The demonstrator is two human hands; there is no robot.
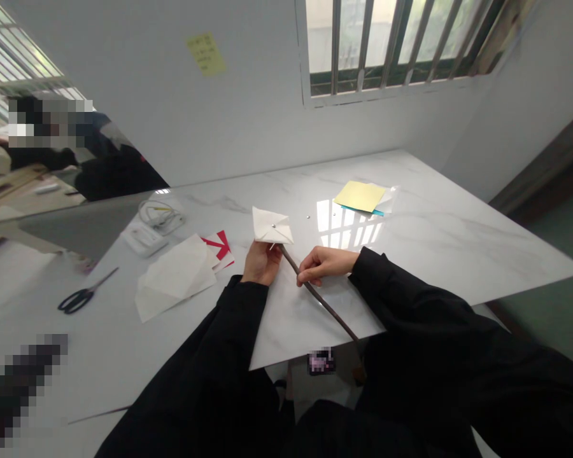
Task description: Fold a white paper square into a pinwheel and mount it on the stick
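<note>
A white folded-paper pinwheel (279,234) with a small round pin at its centre is on the top end of a thin brown stick (333,313). My left hand (260,266) is closed just under and behind the paper, around the top of the stick; its fingertips are partly hidden. Farther down, my right hand (325,262) pinches the stick between thumb and fingers. The stick slants down past the table's front edge towards my lap.
White paper sheets (174,273) and red paper pieces (223,245) lie to the left, near scissors (82,298) and a white cabled device (146,238). Yellow sticky notes (360,195) are at the back right of the marble-patterned table (482,242). Two tiny beads lie nearby.
</note>
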